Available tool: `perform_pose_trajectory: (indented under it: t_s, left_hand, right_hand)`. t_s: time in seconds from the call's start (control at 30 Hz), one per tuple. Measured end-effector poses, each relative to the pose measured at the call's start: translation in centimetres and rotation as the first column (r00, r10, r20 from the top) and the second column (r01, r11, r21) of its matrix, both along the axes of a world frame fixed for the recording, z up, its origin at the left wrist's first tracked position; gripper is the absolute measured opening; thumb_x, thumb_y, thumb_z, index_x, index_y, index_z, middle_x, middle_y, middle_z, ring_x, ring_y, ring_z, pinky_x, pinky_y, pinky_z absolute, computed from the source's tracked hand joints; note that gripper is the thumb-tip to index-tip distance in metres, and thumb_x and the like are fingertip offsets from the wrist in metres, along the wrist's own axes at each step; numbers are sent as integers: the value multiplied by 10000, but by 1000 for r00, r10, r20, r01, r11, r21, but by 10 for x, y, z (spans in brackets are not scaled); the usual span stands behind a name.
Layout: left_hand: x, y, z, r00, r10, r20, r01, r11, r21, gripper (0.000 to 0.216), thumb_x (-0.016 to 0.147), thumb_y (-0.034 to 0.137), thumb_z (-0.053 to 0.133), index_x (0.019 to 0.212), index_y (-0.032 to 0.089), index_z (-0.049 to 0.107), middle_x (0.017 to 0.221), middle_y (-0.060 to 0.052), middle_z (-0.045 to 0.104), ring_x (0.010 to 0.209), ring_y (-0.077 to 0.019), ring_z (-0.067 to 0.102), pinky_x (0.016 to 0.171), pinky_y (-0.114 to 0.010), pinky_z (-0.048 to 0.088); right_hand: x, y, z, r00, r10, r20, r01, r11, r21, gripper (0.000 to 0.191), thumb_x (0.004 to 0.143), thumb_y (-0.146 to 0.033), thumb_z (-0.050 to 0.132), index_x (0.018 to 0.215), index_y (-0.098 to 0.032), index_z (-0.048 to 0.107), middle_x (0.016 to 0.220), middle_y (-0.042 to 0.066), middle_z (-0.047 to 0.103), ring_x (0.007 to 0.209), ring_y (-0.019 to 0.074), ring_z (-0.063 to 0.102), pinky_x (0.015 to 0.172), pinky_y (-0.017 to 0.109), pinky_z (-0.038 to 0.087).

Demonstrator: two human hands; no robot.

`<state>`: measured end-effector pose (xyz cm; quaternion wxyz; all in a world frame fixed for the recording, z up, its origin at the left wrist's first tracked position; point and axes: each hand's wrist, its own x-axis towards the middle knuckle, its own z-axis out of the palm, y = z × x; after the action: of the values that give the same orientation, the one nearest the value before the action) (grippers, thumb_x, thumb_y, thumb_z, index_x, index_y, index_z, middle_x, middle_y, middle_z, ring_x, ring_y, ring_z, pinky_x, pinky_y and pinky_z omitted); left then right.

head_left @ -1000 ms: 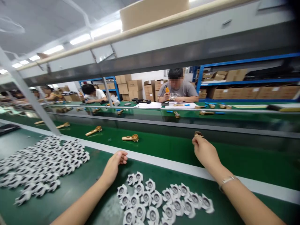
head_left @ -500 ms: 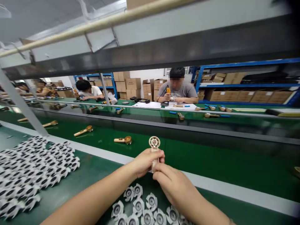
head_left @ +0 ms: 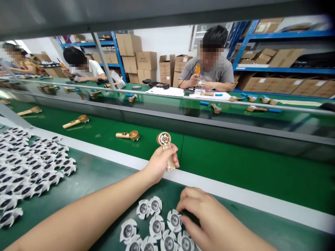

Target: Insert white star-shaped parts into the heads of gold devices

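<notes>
My left hand (head_left: 163, 158) is closed around the handle of a gold handheld fan housing (head_left: 170, 164), held upright at the near side of the green belt. Its round head, with a spoked opening, points up. Lower down, my right hand (head_left: 197, 211) reaches over a loose group of white fan blades with grey hubs. Its thumb and fingers are apart, beside one fan blade (head_left: 174, 220) at the group's right edge. Whether the fingertips touch that blade I cannot tell.
Many more fan blades (head_left: 34, 167) lie in rows on the table at left. Gold housings (head_left: 128, 135) are spaced along the green belt (head_left: 235, 164). Across it, a co-worker (head_left: 211, 66) holds a yellow tool (head_left: 196, 73). A metal post (head_left: 13, 115) stands at left.
My right hand has left the fan housing and moved down to the fan blades, its fingers spreading. My left hand still holds the housing. The view has tipped downward.
</notes>
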<state>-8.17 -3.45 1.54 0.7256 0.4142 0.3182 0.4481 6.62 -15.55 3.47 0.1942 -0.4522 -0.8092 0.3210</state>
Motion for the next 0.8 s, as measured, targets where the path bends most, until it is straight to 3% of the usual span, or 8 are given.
perform_pose_trajectory:
  t_s: [0.2,0.37,0.53,0.63,0.8]
  left_hand:
    - [0,-2,0,997,-36,-70,41,997,63,216,798,345,613,816,176,480,577,40,496,516,-109,517,542,-219,438]
    - [3,-7,3,981,-70,-180,94,987,130,218,774,344,596,844,168,488,573,41,484,512,-101,501,534,-205,415]
    - [4,-13,1,938,-121,-325,190,963,191,203,785,301,559,916,160,497,592,34,494,537,-101,487,550,-207,398]
    - [3,-17,-1,898,-87,-432,210,946,246,242,811,306,549,1011,178,502,633,42,475,555,-104,454,548,-212,381]
    - [0,-22,1,782,68,-620,287,843,455,206,826,247,559,1028,207,541,789,17,537,694,-129,477,638,-229,363]
  right_hand:
    - [-2,-1,-4,999,6,-47,-7,1000,-25,231,770,30,539,787,-197,580,843,-8,551,766,159,528,694,252,415]
    - [9,7,4,976,-187,-109,184,982,-36,167,910,-96,424,795,-204,477,778,-9,527,696,161,510,618,271,389]
    - [27,18,12,902,-382,-200,392,920,15,223,991,-284,315,819,-220,441,759,11,542,666,187,535,606,300,408]
    - [32,18,14,868,-438,-235,437,897,-58,200,992,-333,338,855,-233,443,712,-6,566,628,186,576,549,272,424]
    - [28,15,17,845,-468,-257,476,879,-37,135,975,-325,378,917,-241,466,595,-39,533,511,165,529,465,241,373]
